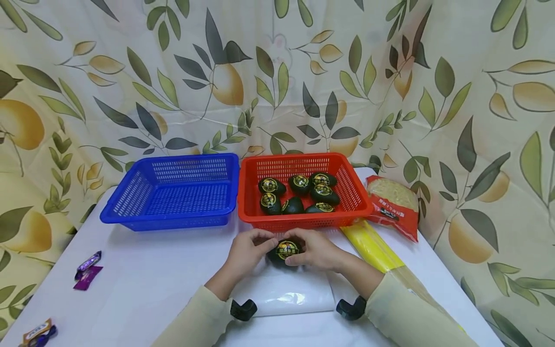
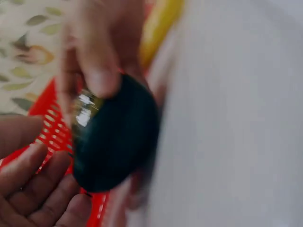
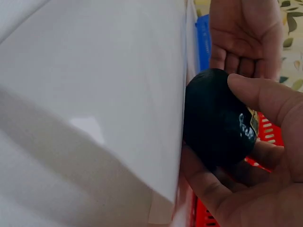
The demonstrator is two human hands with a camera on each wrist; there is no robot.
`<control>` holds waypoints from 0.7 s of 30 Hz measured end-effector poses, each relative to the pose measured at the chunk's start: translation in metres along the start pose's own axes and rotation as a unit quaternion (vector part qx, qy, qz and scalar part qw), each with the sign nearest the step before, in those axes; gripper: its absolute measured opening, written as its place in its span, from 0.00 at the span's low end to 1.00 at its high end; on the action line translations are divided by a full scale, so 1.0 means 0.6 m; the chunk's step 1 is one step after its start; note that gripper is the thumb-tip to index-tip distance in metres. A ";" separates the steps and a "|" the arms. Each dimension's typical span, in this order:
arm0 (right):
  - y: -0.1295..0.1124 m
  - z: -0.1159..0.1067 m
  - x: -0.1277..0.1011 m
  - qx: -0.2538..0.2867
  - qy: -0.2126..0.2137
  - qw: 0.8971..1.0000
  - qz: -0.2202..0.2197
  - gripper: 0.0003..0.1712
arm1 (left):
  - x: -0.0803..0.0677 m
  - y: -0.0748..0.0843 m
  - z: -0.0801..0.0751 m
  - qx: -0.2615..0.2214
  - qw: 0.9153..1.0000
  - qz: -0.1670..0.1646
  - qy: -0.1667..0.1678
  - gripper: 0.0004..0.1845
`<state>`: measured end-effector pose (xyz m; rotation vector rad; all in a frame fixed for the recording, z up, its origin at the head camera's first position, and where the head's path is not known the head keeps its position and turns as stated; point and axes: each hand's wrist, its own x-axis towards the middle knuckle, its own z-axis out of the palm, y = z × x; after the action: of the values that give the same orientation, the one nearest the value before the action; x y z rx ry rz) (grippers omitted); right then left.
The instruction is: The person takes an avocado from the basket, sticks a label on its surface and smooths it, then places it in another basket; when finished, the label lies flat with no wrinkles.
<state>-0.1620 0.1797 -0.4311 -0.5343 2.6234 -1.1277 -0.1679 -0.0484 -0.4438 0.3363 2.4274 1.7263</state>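
A dark green avocado (image 1: 277, 258) with a black and gold round sticker is held above a glossy white plastic sheet (image 1: 288, 294). My right hand (image 1: 320, 250) grips it from the right, with the thumb across its near side and fingers underneath, as the right wrist view shows on the avocado (image 3: 215, 120). My left hand (image 1: 248, 253) is close at its left side. In the left wrist view, the left hand's fingers (image 2: 47, 194) are loosely bent beside the avocado (image 2: 118, 142); whether they touch it I cannot tell.
Behind the hands, a red basket (image 1: 299, 220) holds several stickered avocados (image 1: 270, 204). A blue basket (image 1: 173, 221) stands to its left. At right lie a red-labelled food bag (image 1: 392, 205) and a yellow package (image 1: 373, 248). Small wrapped sweets (image 1: 88, 270) lie at left.
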 end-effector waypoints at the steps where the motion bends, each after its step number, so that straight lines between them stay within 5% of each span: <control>1: 0.000 0.000 0.000 0.001 0.000 1.000 0.001 0.33 | 0.002 0.000 -0.002 -0.041 0.999 -0.025 0.006 0.14; 4: -0.002 -0.005 -0.007 0.010 -0.010 1.000 0.006 0.34 | 0.007 0.002 -0.007 -0.175 0.980 -0.090 0.020 0.20; 7: -0.009 -0.020 -0.020 0.021 -0.032 0.999 0.008 0.34 | 0.012 0.002 -0.010 -0.264 0.957 -0.119 0.025 0.22; 14: -0.063 -0.088 -0.040 0.037 -0.072 0.996 -0.023 0.30 | 0.021 0.010 -0.002 -0.384 0.912 -0.139 0.045 0.21; 18: -0.102 -0.143 -0.028 0.026 -0.066 0.997 -0.031 0.31 | 0.024 0.015 0.002 -0.408 0.899 -0.145 0.062 0.22; 21: -0.123 -0.185 -0.003 0.012 -0.045 0.999 -0.023 0.30 | 0.024 0.016 0.004 -0.412 0.898 -0.142 0.063 0.24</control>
<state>-0.1820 0.2058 -0.3019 -0.6300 2.5301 -1.1196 -0.1800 -0.0392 -0.4352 -0.2319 1.4702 2.4394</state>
